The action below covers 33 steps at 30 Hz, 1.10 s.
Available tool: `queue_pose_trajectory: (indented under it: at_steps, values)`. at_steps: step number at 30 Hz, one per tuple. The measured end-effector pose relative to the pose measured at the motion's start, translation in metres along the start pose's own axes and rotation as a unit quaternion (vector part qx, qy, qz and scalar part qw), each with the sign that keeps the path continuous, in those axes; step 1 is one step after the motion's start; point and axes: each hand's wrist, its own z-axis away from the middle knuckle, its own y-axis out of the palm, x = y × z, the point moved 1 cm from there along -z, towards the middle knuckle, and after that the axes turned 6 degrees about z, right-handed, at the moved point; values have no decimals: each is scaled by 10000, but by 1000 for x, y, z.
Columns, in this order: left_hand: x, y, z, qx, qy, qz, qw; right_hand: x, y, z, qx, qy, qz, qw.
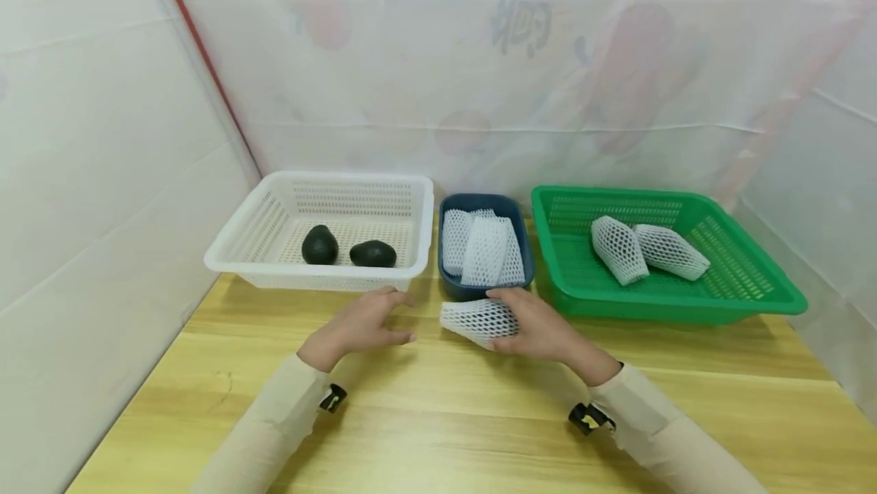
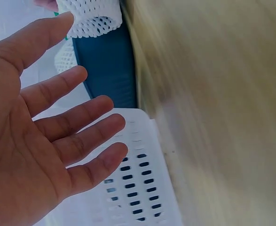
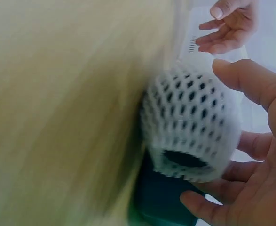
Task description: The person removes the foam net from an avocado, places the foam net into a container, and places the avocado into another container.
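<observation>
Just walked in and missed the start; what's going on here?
A person's right hand holds a white mesh sleeve with what looks like a dark avocado inside, just in front of the blue bin, where more mesh sleeves lie. The left hand is nearby, holding nothing. Two bare avocados sit in the white basket, and two filled sleeves lie in the green basket.

I register a slotted white basket (image 1: 322, 281), a green basket (image 1: 674, 310), a navy tub (image 1: 471, 292) and blackish-green avocados (image 1: 320, 246). I read the nets (image 1: 476, 320) as white open mesh, with dark patches showing through some. I log the table (image 1: 425, 441) as yellow wood grain, the sleeves (image 1: 281, 406) as cream, and the sheet (image 1: 411, 37) as whitish with faint pink blotches.
</observation>
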Motion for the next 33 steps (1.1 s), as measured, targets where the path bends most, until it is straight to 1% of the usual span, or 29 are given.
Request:
queue_pose_trajectory:
  at_steps: [7,10,14,18,26,33]
  values:
    - [-6,-4,-1,-56,115,-61,9999,-2,-6,4,-74,-13,197,9998]
    - [-7,-4,-1,-97,101,-125,9998,-2,-7,5,-133,-74,266,9995]
    - [-7,1,-2,-57,131,-168,9998,0,-8,7,-63,105,453,9989]
    - [-7,7,-5,-13,227,-127,9997,1,-11,10,-6,348,571,9978]
    - [-10,12,-12,-179,341,-63,9992,-1,-15,17,-32,363,440,9984]
    - [-8,19,-24,-243,422,235,9985,-11,-15,24,33,471,223,9986]
